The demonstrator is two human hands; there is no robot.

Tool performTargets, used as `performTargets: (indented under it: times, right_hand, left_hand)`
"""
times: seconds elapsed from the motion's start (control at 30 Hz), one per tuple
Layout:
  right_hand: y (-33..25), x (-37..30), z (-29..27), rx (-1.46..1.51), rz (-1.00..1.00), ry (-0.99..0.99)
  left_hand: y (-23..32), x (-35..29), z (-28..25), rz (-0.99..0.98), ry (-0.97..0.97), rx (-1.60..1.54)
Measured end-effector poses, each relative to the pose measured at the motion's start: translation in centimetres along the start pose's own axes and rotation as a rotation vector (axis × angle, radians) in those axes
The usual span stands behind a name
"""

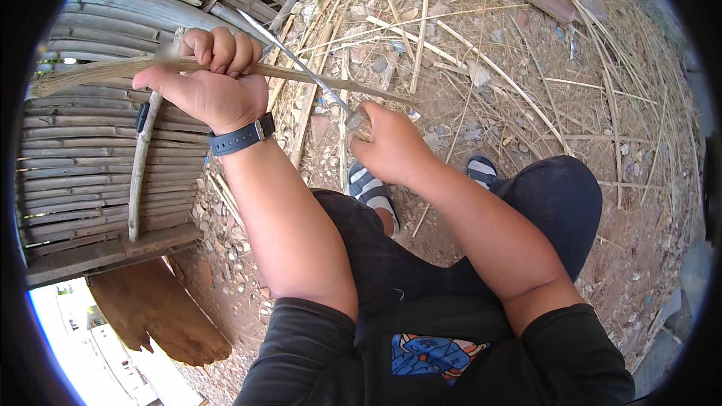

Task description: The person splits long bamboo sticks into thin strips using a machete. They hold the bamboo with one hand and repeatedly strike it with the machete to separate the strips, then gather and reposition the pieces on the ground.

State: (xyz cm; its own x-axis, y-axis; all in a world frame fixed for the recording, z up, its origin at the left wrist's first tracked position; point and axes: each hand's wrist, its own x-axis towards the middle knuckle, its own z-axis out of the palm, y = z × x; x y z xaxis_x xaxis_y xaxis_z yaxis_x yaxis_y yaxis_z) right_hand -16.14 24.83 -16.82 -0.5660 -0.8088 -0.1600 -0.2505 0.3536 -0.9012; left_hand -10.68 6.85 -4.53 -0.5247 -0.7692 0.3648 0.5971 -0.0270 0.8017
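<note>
My left hand point(214, 86), with a dark watch strap on the wrist, is closed round a long split bamboo strip point(331, 82). The strip runs crosswise from the far left to a thin tip right of the middle. My right hand point(391, 143) grips the wooden handle of a long, narrow knife point(327, 92), whose blade points up and to the left. The blade crosses the strip between my two hands; whether its edge presses into the strip, I cannot tell.
A slatted bamboo wall point(90, 158) stands at the left, with an upright stick point(141, 173) against it. Bamboo slivers point(511, 86) and dry straw litter the stony ground. A rusty brown sheet point(154, 308) lies lower left. My sandalled feet point(368, 184) are below my hands.
</note>
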Motion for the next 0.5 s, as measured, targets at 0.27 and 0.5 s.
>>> performTargets:
  times: [0.27,0.5]
  right_hand:
    - [7.8,1.1,2.8,-0.018,0.129,0.078]
    - [1.8,0.0,1.8,0.013,0.021,0.034]
  left_hand:
    - [0.1,1.1,-1.8,0.020,0.078,0.040]
    - [-0.1,0.4,-2.0,0.011,-0.001,-0.004]
